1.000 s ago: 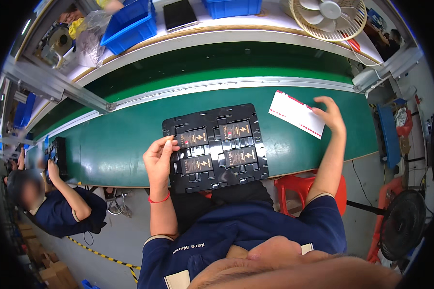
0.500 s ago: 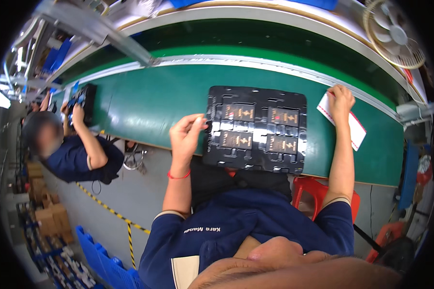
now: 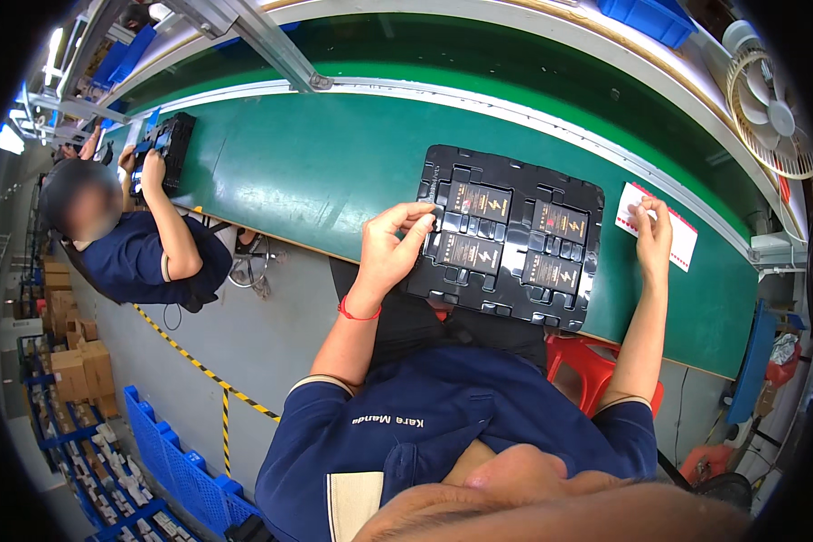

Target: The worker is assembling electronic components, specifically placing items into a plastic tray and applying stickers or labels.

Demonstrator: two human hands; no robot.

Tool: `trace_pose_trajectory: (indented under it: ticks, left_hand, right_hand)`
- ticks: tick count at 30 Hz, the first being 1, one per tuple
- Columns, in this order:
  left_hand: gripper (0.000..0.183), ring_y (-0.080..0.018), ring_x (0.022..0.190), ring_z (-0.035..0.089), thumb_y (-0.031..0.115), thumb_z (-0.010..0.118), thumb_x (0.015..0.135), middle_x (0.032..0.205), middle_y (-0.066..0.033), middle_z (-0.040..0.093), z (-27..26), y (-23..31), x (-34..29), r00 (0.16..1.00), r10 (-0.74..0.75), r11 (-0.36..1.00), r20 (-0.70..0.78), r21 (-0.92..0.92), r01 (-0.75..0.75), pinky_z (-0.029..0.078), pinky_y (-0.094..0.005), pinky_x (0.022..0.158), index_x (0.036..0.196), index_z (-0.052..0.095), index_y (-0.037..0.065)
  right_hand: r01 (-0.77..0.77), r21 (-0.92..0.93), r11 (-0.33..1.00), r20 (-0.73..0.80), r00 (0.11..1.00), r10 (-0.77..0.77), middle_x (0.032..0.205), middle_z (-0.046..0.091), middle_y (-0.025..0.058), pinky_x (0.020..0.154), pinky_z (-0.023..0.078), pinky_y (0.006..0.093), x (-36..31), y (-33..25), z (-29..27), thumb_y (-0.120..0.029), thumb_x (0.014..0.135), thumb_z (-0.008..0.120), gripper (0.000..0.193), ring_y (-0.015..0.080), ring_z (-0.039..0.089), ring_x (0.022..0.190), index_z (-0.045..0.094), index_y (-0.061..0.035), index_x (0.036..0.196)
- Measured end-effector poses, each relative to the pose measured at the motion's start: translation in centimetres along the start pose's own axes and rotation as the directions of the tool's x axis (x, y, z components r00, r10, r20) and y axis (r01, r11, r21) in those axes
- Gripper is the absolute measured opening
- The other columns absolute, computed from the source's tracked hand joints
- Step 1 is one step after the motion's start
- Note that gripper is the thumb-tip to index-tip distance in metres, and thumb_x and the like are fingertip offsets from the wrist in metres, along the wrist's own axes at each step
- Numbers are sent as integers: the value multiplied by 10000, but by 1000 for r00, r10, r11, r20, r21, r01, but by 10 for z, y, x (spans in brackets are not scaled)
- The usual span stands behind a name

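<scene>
A black plastic tray [image 3: 596,194] lies near the front edge of the green table, turned slightly. In its pockets sit several flat, black rectangular batteries [image 3: 552,270] with gold print; a small red mark shows on an upper one [image 3: 560,218]. My left hand [image 3: 390,248], a red cord at its wrist, is closed with thumb and fingers at the tray's left edge. To the tray's right lies a white sheet [image 3: 679,239] with rows of red marks along its edges. My right hand [image 3: 655,235] is pinched over the sheet's left part; anything small between the fingertips cannot be made out.
A metal rail [image 3: 551,113] runs along the far side of the green table [image 3: 298,172]. At the far left a co-worker [image 3: 158,239] handles a black object [image 3: 176,149]. A fan [image 3: 768,108] stands at back right; a red stool [image 3: 583,370] is below the table edge.
My view has turned, so the tray and table appear shifted and tilted. My right hand has come lower over the sheet, its fingers now pinched there. My left hand stays at the tray's left edge.
</scene>
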State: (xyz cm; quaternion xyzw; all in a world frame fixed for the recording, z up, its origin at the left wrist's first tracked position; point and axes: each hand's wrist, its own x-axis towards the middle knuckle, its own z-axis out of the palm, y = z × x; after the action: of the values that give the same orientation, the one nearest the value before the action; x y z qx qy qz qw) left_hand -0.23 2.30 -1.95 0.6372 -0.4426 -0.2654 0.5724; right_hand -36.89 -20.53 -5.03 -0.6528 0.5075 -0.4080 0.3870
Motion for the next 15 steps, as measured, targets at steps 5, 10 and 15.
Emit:
trace_pose_trajectory:
  ticks: [5,10,15]
  left_hand:
    - [192,-151,808,696,58,682,890,928,-132,731,0,0,-1,1000,10,999,4,-31,-10,554,-291,726,1051,702,-44]
    - [181,-157,807,700,53,674,894,919,-136,729,-2,1,-4,999,44,999,-6,2,-44,556,-293,722,1045,705,-42]
    - [151,-198,793,701,32,697,849,903,-137,725,-11,16,-9,991,117,986,58,110,-123,546,-305,722,988,717,-24]
  right_hand:
    - [-31,146,989,72,997,21,1319,515,140,873,500,312,-38,-60,25,-61,927,627,348,251,620,1111,477,-46,1240]
    - [651,-16,759,497,664,-559,1301,497,190,1022,431,430,-86,-145,90,-14,678,783,723,357,525,1192,453,-33,1321]
    - [706,-95,702,707,544,-452,1300,501,208,930,455,455,-98,-154,122,29,668,744,715,396,553,1076,469,-54,1322]
